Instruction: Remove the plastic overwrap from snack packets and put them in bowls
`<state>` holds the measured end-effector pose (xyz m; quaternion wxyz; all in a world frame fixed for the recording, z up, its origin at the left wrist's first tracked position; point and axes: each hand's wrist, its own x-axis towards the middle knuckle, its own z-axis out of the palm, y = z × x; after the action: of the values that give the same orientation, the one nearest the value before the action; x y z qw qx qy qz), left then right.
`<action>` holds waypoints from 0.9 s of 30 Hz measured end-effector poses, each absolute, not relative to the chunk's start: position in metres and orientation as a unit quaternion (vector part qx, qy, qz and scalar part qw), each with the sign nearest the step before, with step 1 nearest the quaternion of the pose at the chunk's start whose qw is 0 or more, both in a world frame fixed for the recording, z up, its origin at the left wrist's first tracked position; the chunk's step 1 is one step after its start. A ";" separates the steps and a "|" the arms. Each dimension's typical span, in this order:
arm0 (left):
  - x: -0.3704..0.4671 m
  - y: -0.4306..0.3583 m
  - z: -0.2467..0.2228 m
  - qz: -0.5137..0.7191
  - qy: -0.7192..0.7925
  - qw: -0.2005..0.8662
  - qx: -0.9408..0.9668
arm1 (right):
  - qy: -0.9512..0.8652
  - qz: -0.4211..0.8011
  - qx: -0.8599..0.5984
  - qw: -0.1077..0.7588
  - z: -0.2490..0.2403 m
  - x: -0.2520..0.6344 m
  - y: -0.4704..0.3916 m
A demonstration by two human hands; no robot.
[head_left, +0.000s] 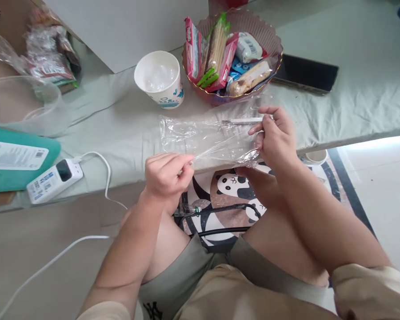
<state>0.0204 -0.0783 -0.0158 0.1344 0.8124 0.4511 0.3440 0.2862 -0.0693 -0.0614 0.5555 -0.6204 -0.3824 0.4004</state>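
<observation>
A clear plastic bag (206, 138) stretches between my two hands above the table's front edge. My left hand (169, 174) is closed in a pinch on its near left part. On the right, my right hand (276, 135) holds a thin white stick-like tool (245, 120) between thumb and fingers, its narrow metal-looking tip pointing left over the bag. The lower fingers of that hand touch the bag's right end. Just beyond the bag stands a patterned paper cup (163, 82) with clear crumpled plastic inside.
Behind are a pink glass bowl (276, 42) of wrapped snacks and a black phone (306, 73). At left lie a clear tub (23, 106), a teal container (50, 144), a white power bank (55, 181) with a cable, and packaged food (50, 58).
</observation>
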 end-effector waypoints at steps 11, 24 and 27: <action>0.003 -0.065 -0.017 0.325 0.436 0.258 0.799 | -0.452 0.325 -0.658 0.507 -0.057 0.293 -0.080; 0.003 -0.062 -0.022 0.320 0.434 0.258 0.802 | -0.820 0.016 -0.488 0.298 -0.050 0.255 -0.104; -0.001 -0.059 -0.026 0.305 0.412 0.233 0.826 | -0.804 0.016 -0.470 0.363 -0.048 0.265 -0.099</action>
<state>-0.0008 -0.0590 -0.0263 0.2327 0.8264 0.4125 0.3046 0.2651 -0.0995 -0.0480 0.3633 -0.4698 -0.8044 0.0163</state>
